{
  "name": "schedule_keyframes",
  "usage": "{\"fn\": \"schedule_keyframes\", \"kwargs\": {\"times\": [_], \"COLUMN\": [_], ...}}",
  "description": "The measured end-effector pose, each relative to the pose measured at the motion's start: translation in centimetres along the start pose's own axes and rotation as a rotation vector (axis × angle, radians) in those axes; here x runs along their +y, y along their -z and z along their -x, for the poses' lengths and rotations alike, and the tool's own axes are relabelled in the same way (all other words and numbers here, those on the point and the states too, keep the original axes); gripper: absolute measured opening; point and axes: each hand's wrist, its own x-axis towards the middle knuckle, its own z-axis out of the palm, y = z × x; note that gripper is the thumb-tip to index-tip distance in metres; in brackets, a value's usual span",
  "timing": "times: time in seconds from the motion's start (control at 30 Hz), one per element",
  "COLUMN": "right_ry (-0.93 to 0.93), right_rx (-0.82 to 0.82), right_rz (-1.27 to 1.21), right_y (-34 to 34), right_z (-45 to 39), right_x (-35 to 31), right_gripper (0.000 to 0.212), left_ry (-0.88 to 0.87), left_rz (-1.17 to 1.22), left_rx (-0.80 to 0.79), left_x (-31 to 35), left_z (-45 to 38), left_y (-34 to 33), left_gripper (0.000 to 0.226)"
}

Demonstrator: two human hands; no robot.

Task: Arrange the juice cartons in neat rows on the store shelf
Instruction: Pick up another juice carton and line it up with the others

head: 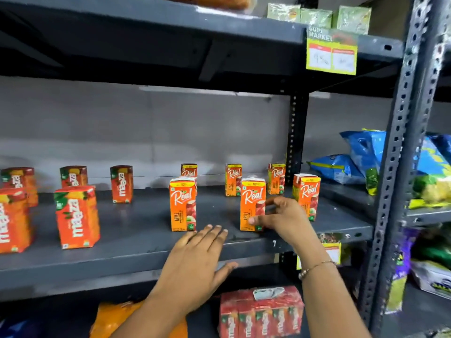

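Small orange juice cartons stand upright on the grey shelf. Several Maaza cartons fill the left side in two rows. Several Real apple cartons stand to the right, three at the back and three in front. My right hand grips the middle front Real carton by its right side, thumb low on its face. Another front carton stands left of it, and one stands behind my right hand. My left hand lies flat, fingers spread, on the shelf's front edge, holding nothing.
A wrapped multipack of Maaza cartons lies on the shelf below. Blue snack bags fill the neighbouring rack at right, past a perforated steel upright. A yellow price tag hangs from the shelf above.
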Motion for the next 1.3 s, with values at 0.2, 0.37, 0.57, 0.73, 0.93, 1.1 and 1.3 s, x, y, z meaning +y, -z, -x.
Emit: {"fn": "schedule_keyframes", "kwargs": {"times": [0.2, 0.37, 0.57, 0.73, 0.93, 1.1, 1.3], "right_ry": [0.022, 0.077, 0.091, 0.112, 0.098, 0.113, 0.108], "right_rx": [-0.120, -0.193, -0.241, -0.255, -0.290, -0.290, -0.269], "right_rz": [0.014, 0.105, 0.091, 0.057, -0.023, 0.010, 0.006], "right_y": [0.9, 1.2, 1.5, 1.7, 1.9, 2.1, 2.0], "right_z": [-2.0, -2.8, -3.1, -3.3, -3.5, -3.4, -3.4], "right_x": [0.7, 0.5, 1.6, 1.8, 2.0, 2.1, 2.1], "right_gripper": [0.047, 0.047, 0.052, 0.050, 0.052, 0.051, 0.049], "left_ry": [0.042, 0.066, 0.134, 0.189, 0.218, 0.225, 0.245], "left_rz": [-0.079, -0.096, -0.097, -0.064, -0.119, -0.120, -0.104], "left_rx": [0.062, 0.118, 0.108, 0.094, 0.128, 0.148, 0.142], "left_x": [0.9, 2.3, 3.5, 4.3, 4.7, 4.9, 5.0], "left_z": [-0.9, -2.3, -3.6, -4.3, -4.3, -4.2, -4.1], "left_y": [-0.5, -0.6, -0.5, -0.1, -0.1, -0.1, 0.0], "left_gripper": [0.063, 0.060, 0.060, 0.063, 0.059, 0.058, 0.058]}}
